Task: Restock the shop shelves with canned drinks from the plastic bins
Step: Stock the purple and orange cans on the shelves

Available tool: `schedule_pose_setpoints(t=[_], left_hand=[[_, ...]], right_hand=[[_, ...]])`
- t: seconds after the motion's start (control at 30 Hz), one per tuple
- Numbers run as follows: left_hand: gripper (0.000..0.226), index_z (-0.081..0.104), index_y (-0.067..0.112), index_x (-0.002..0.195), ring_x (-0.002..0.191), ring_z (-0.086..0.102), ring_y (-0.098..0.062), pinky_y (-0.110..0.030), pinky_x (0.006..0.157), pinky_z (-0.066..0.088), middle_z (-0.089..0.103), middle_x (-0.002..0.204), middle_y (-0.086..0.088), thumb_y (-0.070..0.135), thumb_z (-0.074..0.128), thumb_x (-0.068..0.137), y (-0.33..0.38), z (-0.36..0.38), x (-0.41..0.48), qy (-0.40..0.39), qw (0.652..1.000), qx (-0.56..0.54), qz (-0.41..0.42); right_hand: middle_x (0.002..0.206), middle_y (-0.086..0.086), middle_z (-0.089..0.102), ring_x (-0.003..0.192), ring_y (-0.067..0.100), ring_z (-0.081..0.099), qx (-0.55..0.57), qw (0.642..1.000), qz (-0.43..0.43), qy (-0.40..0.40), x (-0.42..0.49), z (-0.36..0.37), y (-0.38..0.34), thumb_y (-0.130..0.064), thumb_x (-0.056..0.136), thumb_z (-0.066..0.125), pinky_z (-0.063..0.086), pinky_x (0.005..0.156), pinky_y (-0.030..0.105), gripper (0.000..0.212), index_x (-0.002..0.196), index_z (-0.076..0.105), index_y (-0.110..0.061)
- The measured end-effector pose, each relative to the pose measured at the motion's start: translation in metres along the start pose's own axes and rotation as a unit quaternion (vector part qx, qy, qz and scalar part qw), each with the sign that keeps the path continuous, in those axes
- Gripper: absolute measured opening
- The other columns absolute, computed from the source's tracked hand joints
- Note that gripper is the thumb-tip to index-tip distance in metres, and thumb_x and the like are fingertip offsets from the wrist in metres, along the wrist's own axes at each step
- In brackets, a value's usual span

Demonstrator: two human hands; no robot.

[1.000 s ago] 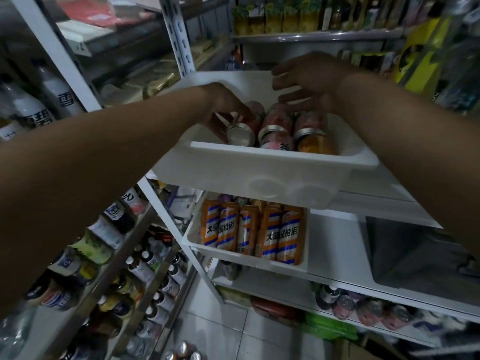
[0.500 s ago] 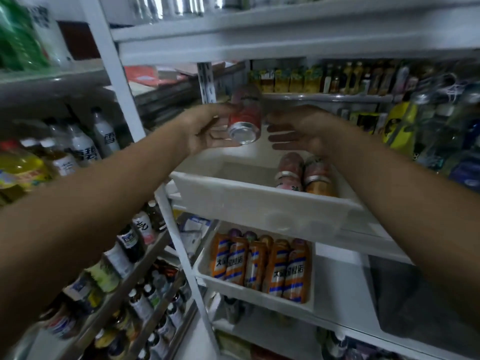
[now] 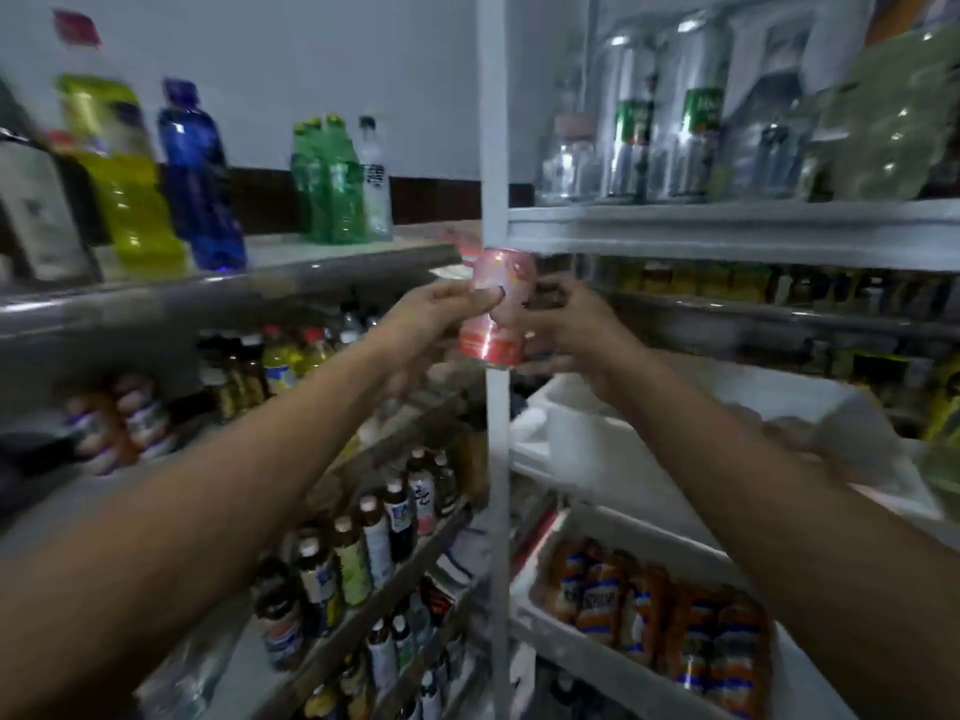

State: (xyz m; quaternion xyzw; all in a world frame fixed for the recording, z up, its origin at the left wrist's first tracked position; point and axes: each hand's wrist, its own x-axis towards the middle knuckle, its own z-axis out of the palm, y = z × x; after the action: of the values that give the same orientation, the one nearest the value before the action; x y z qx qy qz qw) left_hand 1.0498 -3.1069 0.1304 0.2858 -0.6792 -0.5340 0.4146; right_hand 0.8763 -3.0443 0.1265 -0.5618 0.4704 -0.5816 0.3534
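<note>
I am holding the pink can [image 3: 506, 317] up between both hands, in the air in front of the white upright post [image 3: 496, 148]. It is above the white plastic bin [image 3: 566, 433] and just below the shelf [image 3: 727, 236] carrying tall silver cans [image 3: 660, 137]. My left grip [image 3: 436, 317] is wrapping one side, thumb lying across the front. My right grip [image 3: 576, 330] is clasping the opposite side, I judge to steady the can for shelving. The can is sitting nearly upright, slightly tilted, and is showing pink above a red band near its base. Blur is hiding its lettering.
</note>
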Motion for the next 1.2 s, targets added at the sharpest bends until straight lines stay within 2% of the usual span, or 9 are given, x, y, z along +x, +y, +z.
schedule_pose_setpoints(t=[0.07, 0.17, 0.3, 0.43, 0.6, 0.77, 0.9, 1.0, 1.2], left_hand=[[0.039, 0.069, 0.004, 0.120, 0.092, 0.070, -0.024, -0.031, 0.078, 0.057, 0.073, 0.108, -0.013, 0.030, 0.069, 0.091, 0.009, -0.034, -0.024, 0.030, 1.000, 0.002, -0.001], [0.040, 0.070, 0.008, 0.121, 0.105, 0.069, -0.025, -0.041, 0.095, 0.055, 0.073, 0.118, -0.011, 0.036, 0.067, 0.091, 0.015, -0.089, -0.056, 0.067, 0.997, -0.040, -0.019], [0.045, 0.065, 0.008, 0.125, 0.099, 0.072, -0.022, -0.037, 0.075, 0.062, 0.072, 0.118, -0.013, 0.034, 0.064, 0.089, 0.013, -0.144, -0.103, 0.117, 0.983, -0.143, -0.017], [0.049, 0.056, 0.004, 0.136, 0.104, 0.064, -0.028, -0.032, 0.068, 0.058, 0.063, 0.129, -0.022, 0.032, 0.061, 0.097, 0.008, -0.197, -0.142, 0.187, 0.975, -0.121, 0.009], [0.027, 0.065, 0.005, 0.117, 0.063, 0.061, -0.015, -0.021, 0.049, 0.046, 0.065, 0.086, -0.010, 0.024, 0.062, 0.098, 0.000, -0.249, -0.200, 0.252, 0.968, -0.012, 0.012], [0.019, 0.073, 0.010, 0.110, 0.094, 0.072, -0.022, -0.034, 0.084, 0.060, 0.076, 0.104, -0.007, 0.020, 0.069, 0.094, -0.041, -0.292, -0.255, 0.333, 0.943, 0.022, -0.018], [0.022, 0.071, 0.006, 0.113, 0.098, 0.071, -0.022, -0.038, 0.088, 0.060, 0.075, 0.107, -0.009, 0.018, 0.069, 0.095, -0.084, -0.309, -0.298, 0.399, 0.916, 0.033, -0.009], [0.028, 0.070, 0.003, 0.120, 0.098, 0.071, -0.018, -0.034, 0.086, 0.061, 0.075, 0.106, -0.005, 0.013, 0.069, 0.094, -0.101, -0.326, -0.325, 0.428, 0.903, 0.039, -0.021], [0.017, 0.069, 0.004, 0.109, 0.089, 0.070, -0.016, -0.027, 0.078, 0.059, 0.073, 0.101, -0.007, 0.005, 0.070, 0.092, -0.121, -0.352, -0.389, 0.505, 0.860, 0.035, -0.064]], right_hand=[[0.108, 0.006, 0.068, 0.090, 0.022, 0.072, -0.010, 0.999, -0.035, -0.033, 0.002, 0.039, -0.009, -0.016, 0.082, 0.082, 0.063, 0.072, 0.036, 0.036, 0.107, 0.057, -0.022], [0.113, 0.002, 0.069, 0.105, 0.029, 0.071, 0.029, 0.994, 0.004, -0.106, 0.010, 0.088, -0.016, -0.026, 0.086, 0.078, 0.063, 0.081, 0.043, 0.053, 0.131, 0.053, -0.021], [0.126, 0.009, 0.070, 0.114, 0.028, 0.069, 0.100, 0.967, 0.032, -0.232, 0.012, 0.154, -0.014, -0.029, 0.091, 0.069, 0.059, 0.090, 0.044, 0.049, 0.136, 0.057, -0.015], [0.123, 0.009, 0.071, 0.108, 0.027, 0.072, 0.113, 0.964, 0.010, -0.241, 0.010, 0.228, -0.015, -0.020, 0.087, 0.076, 0.061, 0.086, 0.045, 0.040, 0.123, 0.060, -0.024], [0.121, 0.005, 0.072, 0.107, 0.023, 0.071, 0.082, 0.963, -0.003, -0.257, 0.001, 0.310, 0.000, -0.019, 0.085, 0.079, 0.062, 0.082, 0.039, 0.045, 0.126, 0.060, -0.020], [0.117, -0.004, 0.073, 0.107, 0.015, 0.070, 0.075, 0.941, 0.044, -0.327, -0.015, 0.375, 0.033, -0.022, 0.094, 0.068, 0.060, 0.077, 0.032, 0.021, 0.114, 0.066, -0.028], [0.094, -0.015, 0.076, 0.088, 0.002, 0.072, 0.056, 0.935, 0.058, -0.346, -0.035, 0.421, 0.071, -0.022, 0.093, 0.068, 0.055, 0.087, 0.029, 0.013, 0.103, 0.066, -0.030], [0.113, -0.005, 0.075, 0.106, 0.014, 0.071, 0.056, 0.924, 0.066, -0.372, -0.047, 0.452, 0.091, -0.025, 0.090, 0.071, 0.053, 0.095, 0.036, 0.030, 0.120, 0.067, -0.025], [0.115, -0.011, 0.066, 0.095, -0.001, 0.066, 0.063, 0.902, 0.090, -0.418, -0.075, 0.522, 0.117, -0.013, 0.088, 0.073, 0.056, 0.071, 0.015, 0.047, 0.131, 0.057, -0.026]])
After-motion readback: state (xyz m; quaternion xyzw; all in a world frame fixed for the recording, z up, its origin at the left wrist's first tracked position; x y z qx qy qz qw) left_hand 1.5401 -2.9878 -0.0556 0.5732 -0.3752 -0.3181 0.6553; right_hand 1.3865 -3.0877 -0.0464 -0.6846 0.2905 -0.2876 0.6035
